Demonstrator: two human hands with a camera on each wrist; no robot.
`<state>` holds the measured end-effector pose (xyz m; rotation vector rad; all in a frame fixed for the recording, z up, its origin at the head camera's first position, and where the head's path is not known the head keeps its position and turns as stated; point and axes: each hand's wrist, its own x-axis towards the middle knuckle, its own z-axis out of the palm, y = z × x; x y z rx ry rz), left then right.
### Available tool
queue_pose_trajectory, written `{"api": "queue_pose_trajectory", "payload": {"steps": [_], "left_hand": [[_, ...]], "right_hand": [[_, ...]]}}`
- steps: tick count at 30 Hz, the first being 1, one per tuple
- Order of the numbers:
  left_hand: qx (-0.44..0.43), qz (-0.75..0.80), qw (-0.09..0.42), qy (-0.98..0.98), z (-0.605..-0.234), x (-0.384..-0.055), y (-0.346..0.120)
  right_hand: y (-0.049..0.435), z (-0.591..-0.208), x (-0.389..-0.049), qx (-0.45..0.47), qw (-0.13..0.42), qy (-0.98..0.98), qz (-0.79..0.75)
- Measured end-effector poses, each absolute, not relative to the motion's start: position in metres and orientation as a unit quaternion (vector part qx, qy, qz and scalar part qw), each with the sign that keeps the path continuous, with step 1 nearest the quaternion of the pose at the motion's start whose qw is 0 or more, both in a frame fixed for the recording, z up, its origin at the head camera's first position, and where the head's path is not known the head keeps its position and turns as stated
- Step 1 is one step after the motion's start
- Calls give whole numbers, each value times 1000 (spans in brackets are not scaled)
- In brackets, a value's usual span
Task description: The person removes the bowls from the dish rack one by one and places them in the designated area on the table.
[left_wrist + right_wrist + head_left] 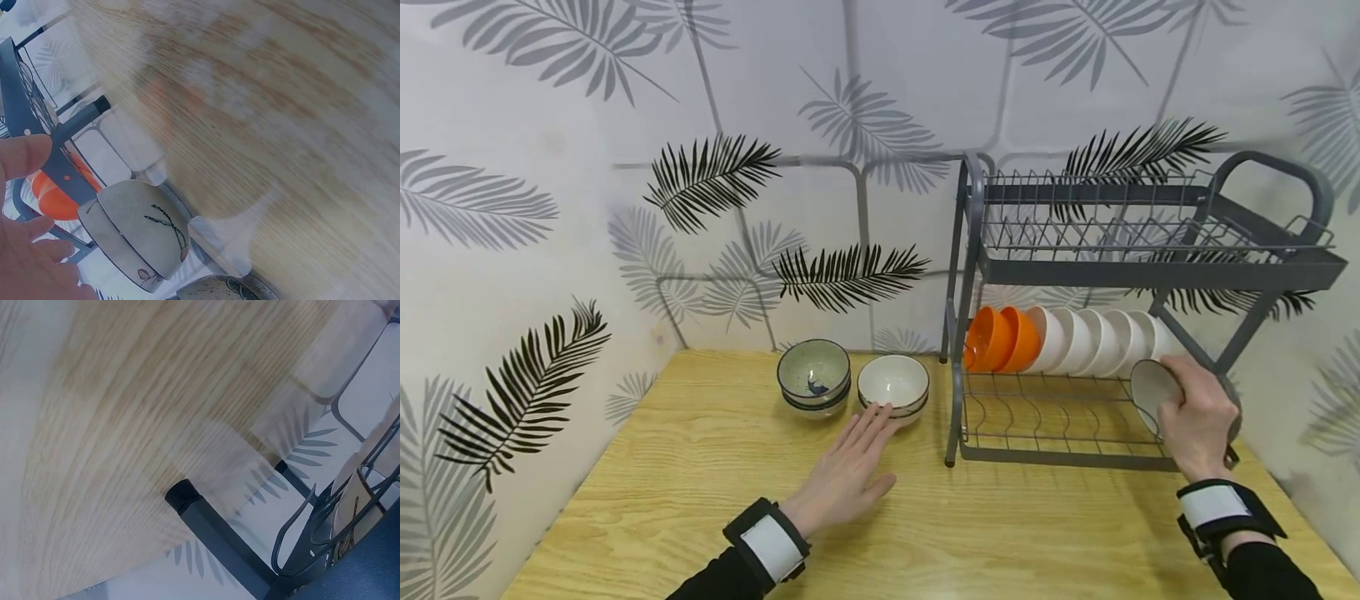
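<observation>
My right hand (1198, 412) grips a small pale bowl (1150, 392) with a dark rim, tipped on its side at the right end of the lower tier of the dish rack (1075, 457). In the right wrist view, part of the bowl (350, 509) shows behind the rack's wires; the hand is out of that view. My left hand (846, 479) reaches forward with fingers extended, its fingertips overlapping the front rim of two nested white bowls (893, 379). From the left wrist, brown and dark floral marks show on these bowls (144, 219).
Left of the white bowls sits a stack of greenish bowls (812, 371) with dark rims. Orange bowls (988, 340) and several white bowls (1097, 342) stand on edge along the back of the lower tier. The upper wire tier (1150, 271) overhangs them. A patterned wall borders the wooden table (700, 500).
</observation>
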<state>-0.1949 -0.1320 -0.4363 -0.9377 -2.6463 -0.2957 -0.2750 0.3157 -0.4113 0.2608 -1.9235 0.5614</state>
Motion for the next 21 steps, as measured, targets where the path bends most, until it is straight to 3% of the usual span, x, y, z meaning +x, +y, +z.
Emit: {"api": "queue_pose_trajectory", "payload": {"steps": [14, 21], "left_hand": [[-321, -114, 160, -926, -436, -195, -133], [-328, -123, 158, -923, -435, -193, -131]], "right_hand": [[321, -404, -273, 135, 586, -770, 213], [304, -386, -260, 89, 618, -715, 314]]}}
